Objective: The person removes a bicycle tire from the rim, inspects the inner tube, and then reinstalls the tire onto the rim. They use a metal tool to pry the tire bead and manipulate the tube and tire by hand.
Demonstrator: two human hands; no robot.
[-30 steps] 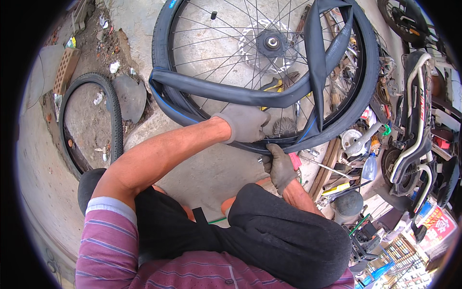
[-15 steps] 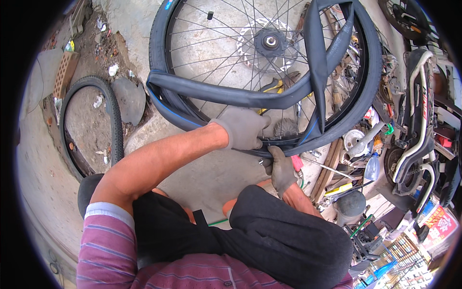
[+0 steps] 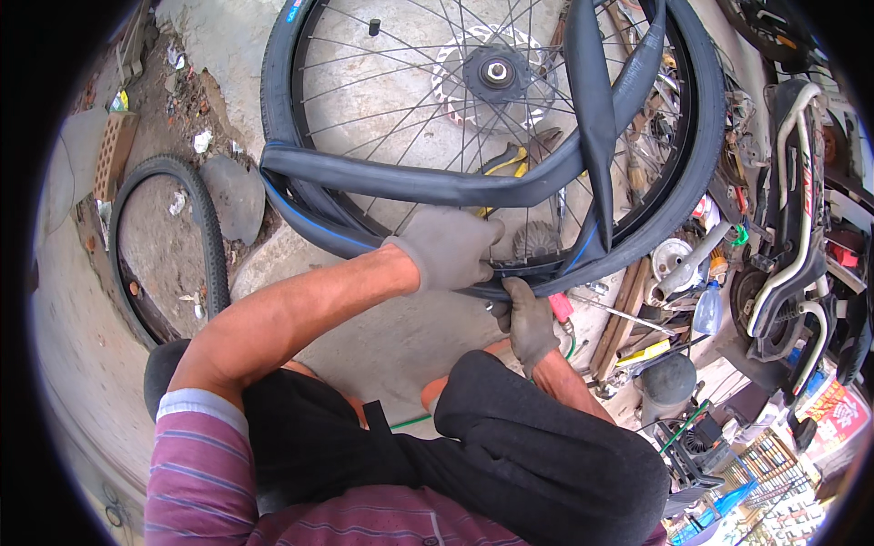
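A spoked bicycle wheel with a disc rotor lies before me, with a black tyre around it. A deflated black inner tube with a blue line hangs partly out, looped and crossed over the spokes. My left hand, in a grey glove, is closed on the tube at the near rim, its fingertips curled inward. Just right of it my right hand, gloved too, grips the tyre's near edge, thumb on top and fingers underneath, partly hidden.
Yellow-handled pliers lie beneath the spokes. To the left, another tyre leans near a perforated brick. Tools, wood and parts clutter the right, with a plastic bottle and a white-and-black bike frame part.
The wheel with its tyre and tube appears slightly further left and lower in view. Both hands keep their hold at the near rim, with only a slight shift.
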